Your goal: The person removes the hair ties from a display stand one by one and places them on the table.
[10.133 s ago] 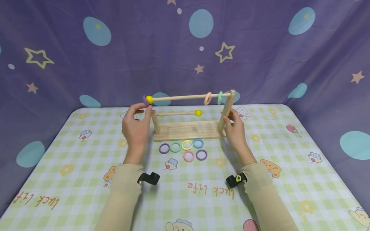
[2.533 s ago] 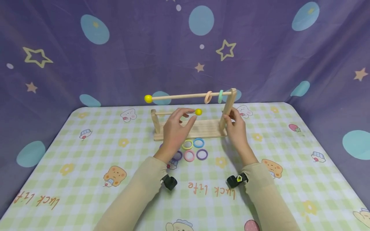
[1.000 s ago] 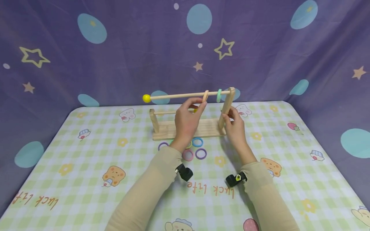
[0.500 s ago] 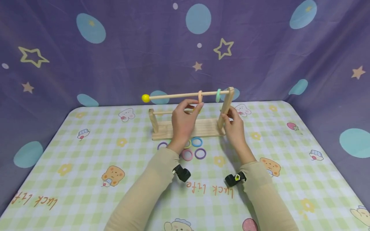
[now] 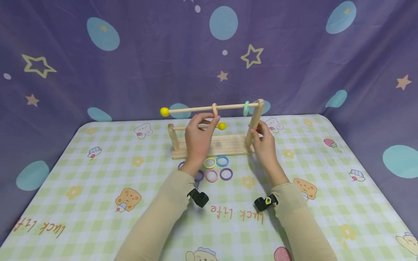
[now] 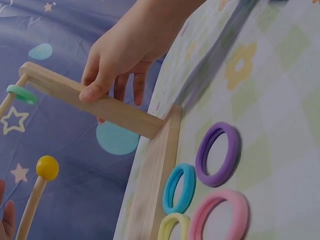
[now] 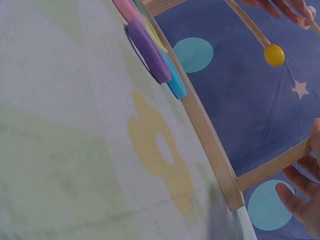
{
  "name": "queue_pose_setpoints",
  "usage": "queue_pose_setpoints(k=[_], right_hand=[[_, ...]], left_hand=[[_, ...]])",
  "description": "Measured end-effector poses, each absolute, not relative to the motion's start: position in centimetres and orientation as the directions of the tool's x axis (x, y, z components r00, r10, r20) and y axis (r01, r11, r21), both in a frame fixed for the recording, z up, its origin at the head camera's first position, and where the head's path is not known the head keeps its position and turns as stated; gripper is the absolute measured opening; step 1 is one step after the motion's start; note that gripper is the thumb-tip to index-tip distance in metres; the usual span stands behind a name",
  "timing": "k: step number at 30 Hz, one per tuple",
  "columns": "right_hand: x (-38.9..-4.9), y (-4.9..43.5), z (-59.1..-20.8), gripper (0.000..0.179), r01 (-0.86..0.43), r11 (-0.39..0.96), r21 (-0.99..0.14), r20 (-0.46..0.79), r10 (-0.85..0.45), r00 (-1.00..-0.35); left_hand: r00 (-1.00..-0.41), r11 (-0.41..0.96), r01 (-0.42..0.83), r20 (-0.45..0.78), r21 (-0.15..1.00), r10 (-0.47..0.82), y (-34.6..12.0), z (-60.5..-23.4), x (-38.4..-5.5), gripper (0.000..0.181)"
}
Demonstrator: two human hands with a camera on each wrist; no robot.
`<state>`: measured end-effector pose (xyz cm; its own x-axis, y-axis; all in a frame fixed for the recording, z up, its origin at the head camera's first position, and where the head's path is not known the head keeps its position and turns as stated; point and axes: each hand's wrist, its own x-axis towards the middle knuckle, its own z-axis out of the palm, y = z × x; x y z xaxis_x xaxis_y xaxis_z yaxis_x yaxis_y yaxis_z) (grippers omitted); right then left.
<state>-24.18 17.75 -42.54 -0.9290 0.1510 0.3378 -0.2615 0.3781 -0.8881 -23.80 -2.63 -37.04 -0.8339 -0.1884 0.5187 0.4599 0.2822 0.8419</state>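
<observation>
A wooden stand (image 5: 232,144) has a short post (image 5: 173,137) at left and a taller post (image 5: 256,119) at right, each bearing a rod with a yellow ball on its free end. My left hand (image 5: 197,141) pinches a peach hair tie (image 5: 214,109) that hangs around the upper rod (image 5: 192,109), near its middle. Close to the tall post, a mint-green hair tie (image 5: 246,108) hangs on that same rod. My right hand (image 5: 265,144) grips the tall post, thumb on its near face in the left wrist view. My left hand hides part of the lower rod.
Several hair ties lie on the checked tablecloth before the stand: blue (image 5: 222,161), yellow (image 5: 210,162), pink (image 5: 211,175) and purple (image 5: 226,174), with others partly behind my left wrist. A purple patterned curtain (image 5: 163,72) hangs behind the table.
My left hand, earlier holding a purple hair tie at the upper rod's ball, has taken the peach one and slid it left along the rod. Another purple tie now lies on the table.
</observation>
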Motion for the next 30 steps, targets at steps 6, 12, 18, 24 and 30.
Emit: queue_pose_setpoints(k=[6,12,18,24,30], right_hand=[[-24.2,17.8,-42.5,0.041,-0.259,0.373,-0.891,0.336,0.157,-0.929],[-24.2,17.8,-42.6,0.039,-0.259,0.379,-0.888,0.338,0.16,-0.927],[-24.3,17.7,-42.7,0.04,-0.257,0.38,-0.889,0.337,0.16,-0.928],[-24.2,17.7,-42.6,0.042,-0.252,0.385,-0.888,0.332,0.158,-0.93],[-24.3,17.7,-42.7,0.042,-0.255,0.385,-0.887,0.335,0.158,-0.929]], left_hand=[[-0.826,0.257,0.472,0.525,0.843,-0.205,-3.3,-37.0,-23.6,0.022],[-0.821,0.221,0.479,0.523,0.849,-0.23,-4.0,-36.7,-23.3,0.022],[-0.814,0.238,0.474,0.524,0.848,-0.25,-4.6,-36.6,-23.2,0.021],[-0.815,0.23,0.455,0.506,0.86,-0.281,-5.4,-36.3,-23.2,0.021],[-0.822,0.241,0.446,0.501,0.862,-0.272,-6.2,-36.4,-22.9,0.023]])
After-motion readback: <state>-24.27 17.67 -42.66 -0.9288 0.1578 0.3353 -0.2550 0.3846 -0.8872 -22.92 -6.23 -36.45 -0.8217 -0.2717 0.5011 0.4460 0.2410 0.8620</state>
